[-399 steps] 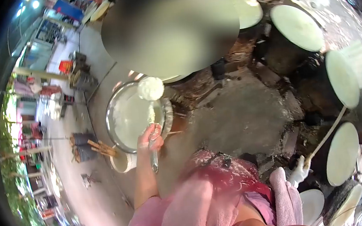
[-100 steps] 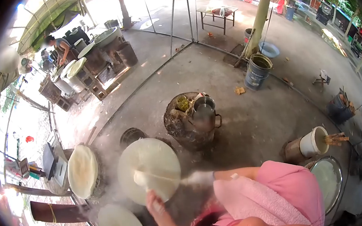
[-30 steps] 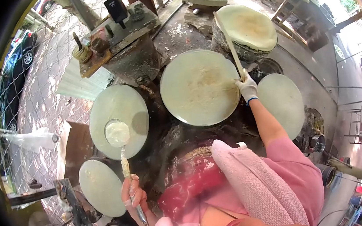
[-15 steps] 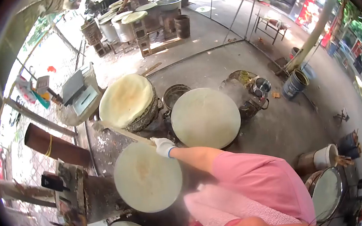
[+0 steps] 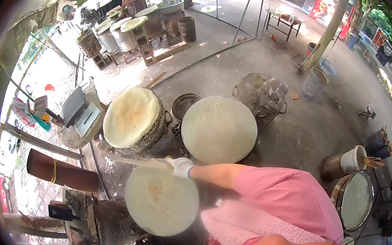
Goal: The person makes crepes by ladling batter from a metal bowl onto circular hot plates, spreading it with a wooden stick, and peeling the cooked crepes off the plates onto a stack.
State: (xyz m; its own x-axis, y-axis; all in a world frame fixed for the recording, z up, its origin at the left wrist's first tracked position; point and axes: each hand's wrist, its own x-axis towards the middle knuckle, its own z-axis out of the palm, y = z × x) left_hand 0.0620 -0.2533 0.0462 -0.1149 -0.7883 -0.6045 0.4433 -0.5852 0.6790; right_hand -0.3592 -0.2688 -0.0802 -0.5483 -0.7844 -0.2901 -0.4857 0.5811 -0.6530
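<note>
My right hand, in a white glove with a blue cuff, is closed round the near end of a long, flat wooden stick. The stick points left, over the far edge of a pale round disc with a brownish patch in its middle. I cannot tell whether it touches the disc. Just beyond my hand lies a larger pale disc. Behind the stick, a round pale sheet with a browned middle covers a crusted drum stove. My left hand does not show.
Steam hangs over a pot at the right. A dark bucket stands between the stoves. At lower left are a rusty cylinder and a metal machine. In the background, a person bends over several covered drums.
My right hand has moved slightly, and the stick's far end has swung down towards me, over the near disc's far edge. Steam has spread at the right. The camera view has shifted.
</note>
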